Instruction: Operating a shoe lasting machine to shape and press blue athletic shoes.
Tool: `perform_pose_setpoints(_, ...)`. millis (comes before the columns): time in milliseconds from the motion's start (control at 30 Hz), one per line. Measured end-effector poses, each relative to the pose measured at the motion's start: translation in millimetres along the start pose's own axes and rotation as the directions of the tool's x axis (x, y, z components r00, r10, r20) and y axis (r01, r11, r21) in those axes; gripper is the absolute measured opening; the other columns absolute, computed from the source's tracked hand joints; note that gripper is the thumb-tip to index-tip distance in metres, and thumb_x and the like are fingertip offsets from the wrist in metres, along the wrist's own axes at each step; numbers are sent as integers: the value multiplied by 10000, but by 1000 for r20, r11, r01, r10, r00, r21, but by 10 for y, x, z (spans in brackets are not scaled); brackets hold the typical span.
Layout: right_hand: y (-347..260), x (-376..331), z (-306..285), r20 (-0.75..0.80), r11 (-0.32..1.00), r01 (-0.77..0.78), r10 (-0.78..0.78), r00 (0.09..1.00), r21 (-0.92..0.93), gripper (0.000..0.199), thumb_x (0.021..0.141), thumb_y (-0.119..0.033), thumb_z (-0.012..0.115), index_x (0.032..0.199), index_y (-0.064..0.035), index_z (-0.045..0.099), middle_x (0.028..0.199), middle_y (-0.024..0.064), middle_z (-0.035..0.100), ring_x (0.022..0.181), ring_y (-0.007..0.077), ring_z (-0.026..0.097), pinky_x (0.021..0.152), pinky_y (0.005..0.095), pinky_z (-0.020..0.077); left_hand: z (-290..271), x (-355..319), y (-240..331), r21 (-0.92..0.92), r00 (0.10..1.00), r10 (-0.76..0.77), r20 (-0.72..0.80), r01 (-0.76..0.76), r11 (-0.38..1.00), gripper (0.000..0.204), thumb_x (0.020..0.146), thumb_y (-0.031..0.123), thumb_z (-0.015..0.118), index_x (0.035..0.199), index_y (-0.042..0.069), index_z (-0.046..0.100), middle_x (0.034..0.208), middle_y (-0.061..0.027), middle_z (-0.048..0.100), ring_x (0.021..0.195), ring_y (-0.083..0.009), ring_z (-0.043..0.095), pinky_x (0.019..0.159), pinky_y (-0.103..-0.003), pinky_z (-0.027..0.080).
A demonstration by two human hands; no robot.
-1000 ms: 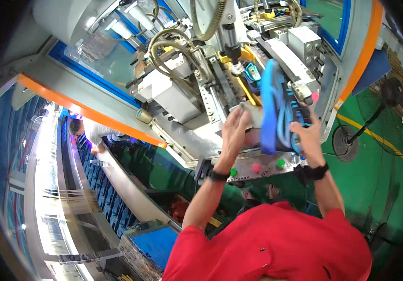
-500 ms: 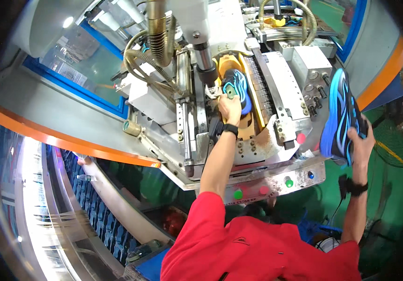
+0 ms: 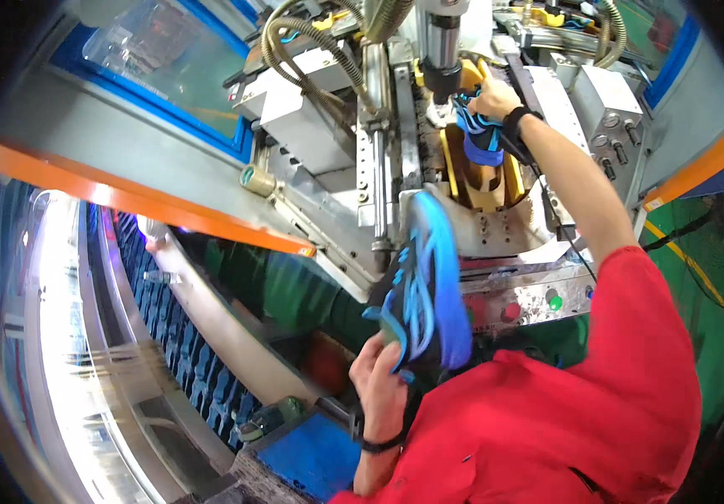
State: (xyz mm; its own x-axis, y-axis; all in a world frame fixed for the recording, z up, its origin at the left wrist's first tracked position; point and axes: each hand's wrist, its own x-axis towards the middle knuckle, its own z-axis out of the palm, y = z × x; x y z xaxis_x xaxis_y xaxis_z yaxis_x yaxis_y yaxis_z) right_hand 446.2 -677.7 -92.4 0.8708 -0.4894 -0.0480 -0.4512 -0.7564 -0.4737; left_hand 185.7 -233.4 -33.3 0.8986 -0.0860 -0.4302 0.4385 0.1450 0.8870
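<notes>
My left hand (image 3: 379,388) is closed on the heel end of a black and blue sports shoe (image 3: 436,290), held in front of the machine. A bit of green shows at the shoe's opening by my fingers. My right arm reaches into the machine, where my right hand (image 3: 498,99) grips a second black and blue sports shoe (image 3: 484,147). That shoe sits between the yellow pads (image 3: 506,189), under a dark press cylinder (image 3: 442,71). My hand covers part of its upper, and a finger points toward the far pad.
A control panel with coloured buttons (image 3: 555,302) runs along the machine's front edge. Hoses (image 3: 315,42) and a steel rod (image 3: 380,185) stand left of the press. An orange-edged guard (image 3: 152,206) curves at the left, above a conveyor (image 3: 181,336). A blue surface (image 3: 315,454) lies below.
My left hand has drawn its shoe out of the machine and toward me. My right hand has brought the other shoe from the right side into the machine. The view has shifted.
</notes>
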Motion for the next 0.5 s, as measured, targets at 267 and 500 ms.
perform_pose_setpoints(267,-20,-70,675,-149,995,-28,13,989,-95,559,815,-188,671,1217,86,396,1039,266,709,907,429,717,815,501,576,-673,-1210,-632,-212,741,128,-659,-347,914,246,861,96,710,1064,-26,641,980,-81,703,867,-171,677,765,-294,530)
perform_pose_setpoints(500,-61,-2549,763,-326,589,780,-709,625,212,173,868,-41,629,1036,-27,663,1019,186,663,978,388,628,827,435,507,-550,-1816,-1510,123,569,204,-797,-178,976,280,906,152,702,1100,-48,668,1083,-101,659,959,-205,656,766,-355,571)
